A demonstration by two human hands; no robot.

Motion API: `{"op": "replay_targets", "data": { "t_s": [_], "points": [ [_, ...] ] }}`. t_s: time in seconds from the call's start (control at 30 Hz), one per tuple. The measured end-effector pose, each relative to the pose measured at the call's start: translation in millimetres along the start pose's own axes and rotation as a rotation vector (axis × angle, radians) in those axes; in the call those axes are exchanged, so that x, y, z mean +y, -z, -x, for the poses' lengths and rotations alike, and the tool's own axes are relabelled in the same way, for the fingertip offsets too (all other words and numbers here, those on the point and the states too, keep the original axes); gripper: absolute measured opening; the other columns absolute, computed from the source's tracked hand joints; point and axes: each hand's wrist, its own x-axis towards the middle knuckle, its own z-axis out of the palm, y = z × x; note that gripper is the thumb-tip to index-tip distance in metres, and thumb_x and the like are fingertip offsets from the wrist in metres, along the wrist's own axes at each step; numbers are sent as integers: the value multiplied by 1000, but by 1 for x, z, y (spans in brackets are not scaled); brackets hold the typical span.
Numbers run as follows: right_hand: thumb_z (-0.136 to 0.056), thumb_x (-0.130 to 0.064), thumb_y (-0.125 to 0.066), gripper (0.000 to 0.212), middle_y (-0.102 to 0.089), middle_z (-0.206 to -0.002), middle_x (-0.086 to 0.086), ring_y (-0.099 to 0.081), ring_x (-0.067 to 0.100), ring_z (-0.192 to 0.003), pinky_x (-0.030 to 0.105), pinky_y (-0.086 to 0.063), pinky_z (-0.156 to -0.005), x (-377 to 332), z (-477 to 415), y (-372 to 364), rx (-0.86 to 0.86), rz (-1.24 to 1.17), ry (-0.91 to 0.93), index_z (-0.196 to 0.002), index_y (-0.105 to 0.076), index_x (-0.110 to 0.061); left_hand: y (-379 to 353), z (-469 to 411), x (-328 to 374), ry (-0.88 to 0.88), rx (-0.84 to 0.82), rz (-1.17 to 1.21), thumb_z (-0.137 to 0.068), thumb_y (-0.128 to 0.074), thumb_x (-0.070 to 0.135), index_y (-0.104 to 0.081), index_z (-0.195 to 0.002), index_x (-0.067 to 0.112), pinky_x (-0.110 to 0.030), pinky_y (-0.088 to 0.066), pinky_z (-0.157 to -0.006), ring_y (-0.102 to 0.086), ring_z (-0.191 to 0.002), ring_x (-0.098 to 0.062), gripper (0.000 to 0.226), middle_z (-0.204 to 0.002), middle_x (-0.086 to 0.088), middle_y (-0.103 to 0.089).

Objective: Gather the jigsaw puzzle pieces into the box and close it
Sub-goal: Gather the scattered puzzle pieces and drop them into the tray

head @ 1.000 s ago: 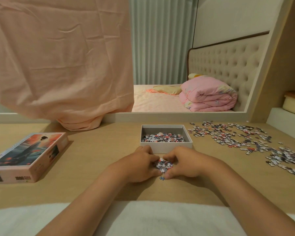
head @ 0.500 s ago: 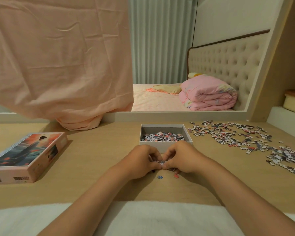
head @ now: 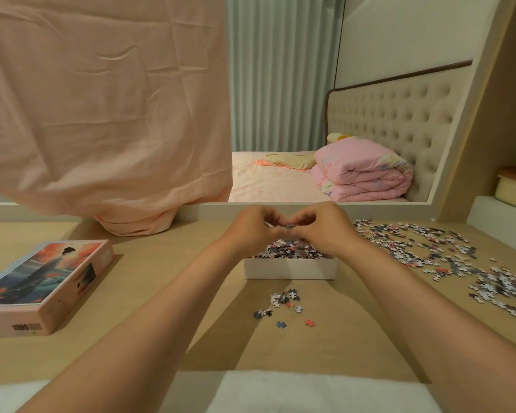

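Left hand (head: 251, 229) and right hand (head: 325, 231) meet over the box (head: 289, 269), mid-table (head: 161, 308), together pinching pieces (head: 289, 226). Strays (head: 283, 299) lie before the box, a scatter (head: 429, 245) spreads toward the right edge, and the lid (head: 42, 281) sits near the left edge.

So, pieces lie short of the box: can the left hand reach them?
Probably yes: the stray pieces lie on open table nearer than the box, though the left hand holds a handful.
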Motion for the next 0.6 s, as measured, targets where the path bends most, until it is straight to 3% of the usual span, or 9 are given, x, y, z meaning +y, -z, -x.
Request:
{"op": "replay_targets", "data": {
  "t_s": [0.1, 0.17, 0.3, 0.43, 0.5, 0.6],
  "points": [
    [-86, -21, -76, 26, -77, -96, -3, -70, 10, -85, 28, -55, -78, 13, -3, -2, -185, 197, 23, -111, -76, -26, -6, 1, -13, -4, -85, -236, -87, -71, 32, -70, -111, 21, -25, -48, -81, -63, -97, -13, 27, -108, 5, -70],
    [-90, -16, -71, 31, -75, -108, -3, -68, 10, -93, 30, -53, -90, 21, -1, -1, -182, 201, 29, -120, -72, -23, -7, 7, -22, -51, -39, -340, -89, -69, 33, -68, -117, 24, -28, -46, -86, -60, -104, -16, 29, -115, 4, -66],
    [-90, -12, -68, 27, -76, -95, -10, -69, 2, -84, 31, -56, -88, 23, 12, 4, -71, 146, 107, -110, -75, -29, -1, 22, -21, -209, 58, -314, -87, -69, 32, -70, -105, 30, -28, -46, -80, -55, -90, -10, 18, -103, 8, -59],
    [-91, -15, -66, 23, -69, -83, -22, -61, -11, -73, 15, -47, -71, 13, 39, 7, -192, 209, 176, -101, -78, -32, 8, 48, -12, -193, -139, -262, -86, -69, 33, -69, -91, 34, -22, -44, -68, -58, -77, -5, 6, -87, 16, -63],
    [-91, -18, -67, 23, -67, -85, -23, -60, -13, -70, 13, -45, -69, 12, 49, 3, -352, 291, 170, -107, -76, -32, 8, 60, -15, -113, -322, -323, -81, -70, 44, -69, -95, 34, -22, -47, -69, -60, -76, -2, 18, -87, 17, -65],
    [-94, -18, -62, 33, -63, -117, -12, -58, 1, -101, 25, -47, -93, 16, 57, -6, -507, 445, 185, -125, -67, -27, 5, 74, -22, -55, -458, -458, -66, -73, 69, -66, -113, 36, -23, -49, -80, -56, -87, -1, 58, -96, 19, -57]
  ]
}}
